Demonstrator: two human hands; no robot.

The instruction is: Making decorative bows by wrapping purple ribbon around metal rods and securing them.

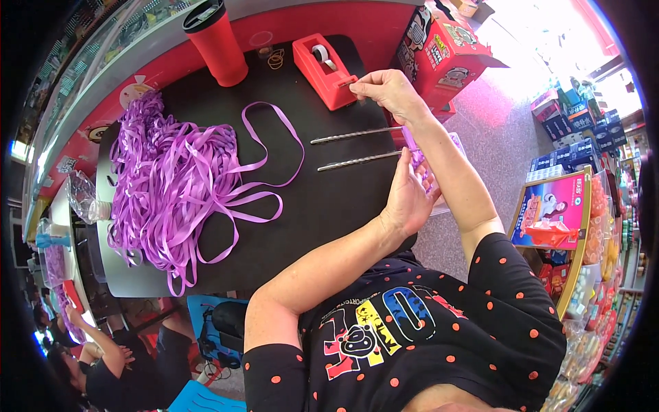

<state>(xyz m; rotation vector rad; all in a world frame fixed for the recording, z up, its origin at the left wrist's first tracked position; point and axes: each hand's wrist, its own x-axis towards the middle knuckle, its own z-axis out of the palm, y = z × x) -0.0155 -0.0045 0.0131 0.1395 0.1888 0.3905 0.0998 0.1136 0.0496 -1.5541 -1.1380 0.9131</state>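
My left hand point(410, 199) is closed round a bundle of purple ribbon point(416, 156) at the table's right edge. Two thin twisted metal rods point(360, 162) stick out leftward from beside the bundle, over the black tabletop. Farther away, my right hand point(391, 95) pinches thumb and finger together at the cutter end of a red tape dispenser point(325, 74). Whatever lies in that pinch is too small to make out. A white tape roll sits in the dispenser. My right forearm hides part of the bundle.
A large heap of loose purple ribbon point(171, 185) covers the table's left side, with loops trailing rightward. At the back stand a red tumbler point(218, 48) and yellowish rubber bands point(275, 60). Red cartons point(449, 55) and shelves are to the right. A mirrored reflection shows at lower left.
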